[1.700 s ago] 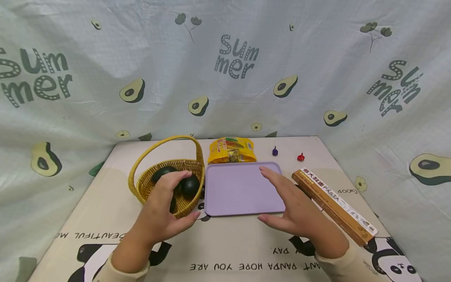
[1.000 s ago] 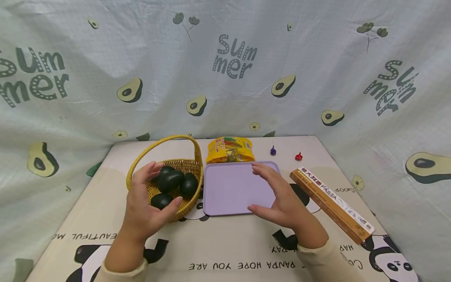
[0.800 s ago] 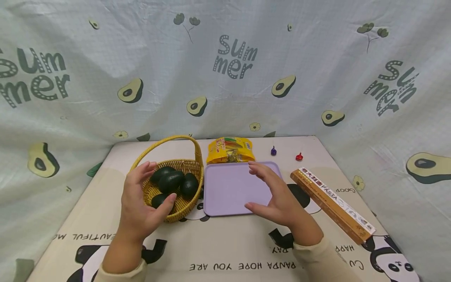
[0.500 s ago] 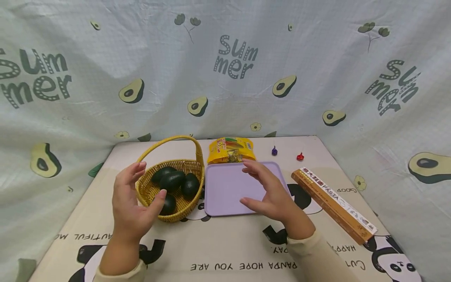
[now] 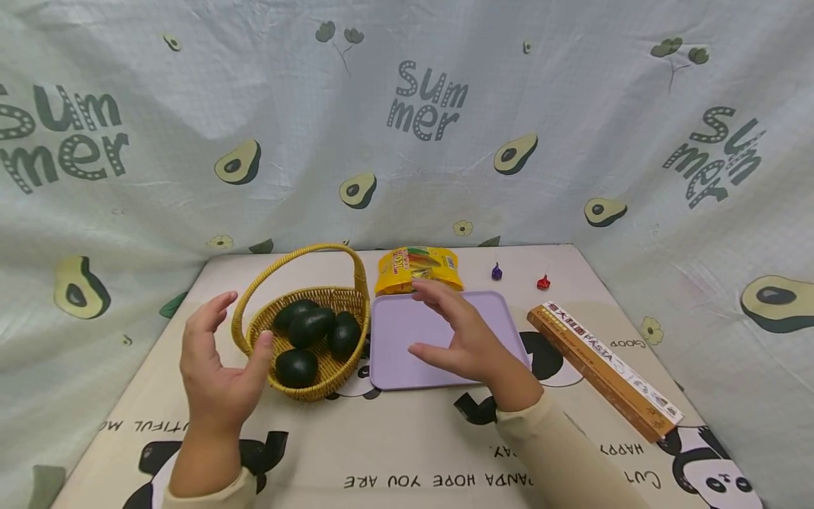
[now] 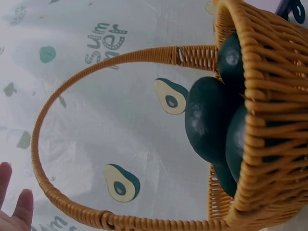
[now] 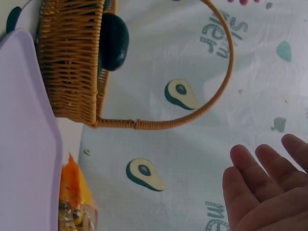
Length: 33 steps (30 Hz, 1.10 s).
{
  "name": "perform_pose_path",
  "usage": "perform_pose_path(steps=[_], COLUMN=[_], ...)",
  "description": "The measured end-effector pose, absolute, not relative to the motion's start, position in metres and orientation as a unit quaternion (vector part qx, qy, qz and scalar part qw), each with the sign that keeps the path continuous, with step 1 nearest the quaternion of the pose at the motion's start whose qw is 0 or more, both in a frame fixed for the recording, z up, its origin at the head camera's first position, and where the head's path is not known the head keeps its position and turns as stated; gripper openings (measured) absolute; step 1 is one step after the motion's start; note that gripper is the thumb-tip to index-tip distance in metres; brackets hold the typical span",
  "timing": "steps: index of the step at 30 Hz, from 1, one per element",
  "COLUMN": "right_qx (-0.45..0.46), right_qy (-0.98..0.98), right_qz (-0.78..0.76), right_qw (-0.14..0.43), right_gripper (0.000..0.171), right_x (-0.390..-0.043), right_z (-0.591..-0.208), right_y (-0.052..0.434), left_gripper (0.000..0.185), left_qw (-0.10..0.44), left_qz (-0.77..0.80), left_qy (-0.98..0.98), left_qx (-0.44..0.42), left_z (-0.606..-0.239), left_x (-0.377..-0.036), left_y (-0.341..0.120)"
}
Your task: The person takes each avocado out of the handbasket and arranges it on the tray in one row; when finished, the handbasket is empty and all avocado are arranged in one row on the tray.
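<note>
A wicker basket (image 5: pixel 318 378) with a hoop handle holds several dark green avocados (image 5: pixel 309 326). My left hand (image 5: pixel 216 357) hovers open just left of the basket, holding nothing. My right hand (image 5: pixel 458 332) hovers open above the lilac tray (image 5: pixel 394 336), thumb and fingers spread. The left wrist view shows the basket (image 6: pixel 269 120) and avocados (image 6: pixel 207 120) close up, with fingertips (image 6: pixel 14 207) at the lower left. In the right wrist view the basket (image 7: pixel 72 62) and tray (image 7: pixel 24 144) appear at left, with my right fingers (image 7: pixel 260 183) at lower right.
A yellow snack bag (image 5: pixel 416 267) lies behind the tray. Two small wrapped sweets, purple (image 5: pixel 497 271) and red (image 5: pixel 543 283), sit further right. A long brown pasta box (image 5: pixel 604 371) lies diagonally at the right. An avocado-print cloth (image 5: pixel 407 120) walls the table.
My left hand has slid left, from over the basket to beside it. My right hand has moved left and back, from the tray's right edge to above its middle.
</note>
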State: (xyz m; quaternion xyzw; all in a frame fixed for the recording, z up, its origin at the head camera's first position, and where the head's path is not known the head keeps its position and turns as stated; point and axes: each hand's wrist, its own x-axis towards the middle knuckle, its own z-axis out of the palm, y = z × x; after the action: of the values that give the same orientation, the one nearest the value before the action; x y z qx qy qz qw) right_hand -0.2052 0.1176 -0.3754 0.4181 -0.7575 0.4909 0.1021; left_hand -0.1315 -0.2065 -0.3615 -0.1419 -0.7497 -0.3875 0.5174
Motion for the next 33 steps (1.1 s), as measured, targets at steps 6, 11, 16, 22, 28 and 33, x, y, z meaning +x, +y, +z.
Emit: perform_pose_path(steps=[6,11,16,22,28,33], right_qx=[0.407,0.398,0.385,0.378,0.362,0.354], right_qy=[-0.752,-0.751,-0.760,-0.757,-0.750,-0.750], right_qz=[0.514,0.525,0.523,0.533,0.553,0.557], right_qw=[0.067,0.046,0.030,0.009,-0.022,-0.043], right_gripper=[0.078,0.077,0.075,0.073,0.071,0.071], right_x=[-0.216,-0.225,-0.232,-0.240,-0.248,-0.254], right_z=[-0.375,-0.377,-0.380,-0.381,-0.379,-0.379], right_y=[0.105,0.094,0.086,0.077,0.067,0.059], left_gripper=[0.059,0.060,0.060,0.059,0.060,0.063], left_qw=[0.493,0.472,0.439,0.412,0.414,0.420], left_qz=[-0.391,-0.394,-0.389,-0.385,-0.383,-0.387], left_qy=[-0.769,-0.783,-0.807,-0.824,-0.824,-0.819], left_qx=[-0.113,-0.089,-0.069,-0.058,-0.055,-0.050], left_z=[-0.376,-0.383,-0.386,-0.390,-0.394,-0.399], left_x=[-0.138,-0.137,-0.134,-0.132,-0.132,-0.135], left_y=[-0.222,-0.229,-0.233,-0.236,-0.237,-0.238])
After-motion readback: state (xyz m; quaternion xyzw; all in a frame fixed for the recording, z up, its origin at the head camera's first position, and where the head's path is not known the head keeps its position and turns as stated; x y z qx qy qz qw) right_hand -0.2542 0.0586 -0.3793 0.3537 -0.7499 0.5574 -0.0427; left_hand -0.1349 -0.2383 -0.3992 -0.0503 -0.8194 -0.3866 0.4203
